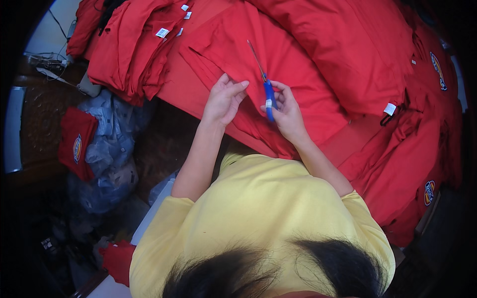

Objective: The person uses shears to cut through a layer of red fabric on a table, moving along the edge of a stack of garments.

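My right hand (287,110) is closed around the blue handles of a pair of scissors (269,97). Their narrow metal blades point away from me, over a red garment (293,74) spread on the table in front. To the left, my left hand (226,101) hovers above the same cloth, its fingers loosely bent and apart. I see nothing in it, though something as thin as a thread would be too small to make out. Whether the scissor blades touch the cloth cannot be told.
A stack of folded red garments with white tags (124,54) lies at the far left. More red garments (343,44) are piled at the far right, others (397,169) hang down nearer me. Clear plastic bags (112,154) and a red folded piece (77,141) sit at left.
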Motion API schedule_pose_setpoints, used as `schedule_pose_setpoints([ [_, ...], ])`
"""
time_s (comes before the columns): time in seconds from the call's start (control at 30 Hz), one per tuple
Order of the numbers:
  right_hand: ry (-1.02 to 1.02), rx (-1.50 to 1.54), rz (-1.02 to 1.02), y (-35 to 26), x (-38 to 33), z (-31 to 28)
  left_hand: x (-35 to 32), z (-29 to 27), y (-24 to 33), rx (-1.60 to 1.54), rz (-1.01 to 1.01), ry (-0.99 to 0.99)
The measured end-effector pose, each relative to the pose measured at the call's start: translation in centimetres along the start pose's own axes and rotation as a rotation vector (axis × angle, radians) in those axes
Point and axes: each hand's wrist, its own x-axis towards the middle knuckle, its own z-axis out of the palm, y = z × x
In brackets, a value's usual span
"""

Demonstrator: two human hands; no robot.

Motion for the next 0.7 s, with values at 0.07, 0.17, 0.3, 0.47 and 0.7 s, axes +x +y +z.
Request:
schedule_pose_setpoints([
  [0.07, -0.002, -0.008, 0.001, -0.1, 0.0, -0.1, 0.2, 0.0, 0.1, 0.001, -0.017, -0.012],
  [0.17, 0.007, -0.019, -0.006, -0.1, 0.0, -0.2, 0.3, 0.4, 0.3, 0.004, -0.027, -0.012],
  [0.3, 0.004, -0.022, -0.030, -0.2, -0.2, -0.2, 0.6, 0.1, -0.1, 0.009, 0.015, -0.046],
  [0.47, 0.014, -0.018, -0.028, -0.3, -0.2, -0.2, 0.1, 1.6, 0.5, 0.010, 0.032, 0.120],
  [0.7, 0.002, -0.013, -0.028, -0.3, -0.3, -0.1, -0.8, 1.7, 1.5, 0.044, 0.019, 0.095],
])
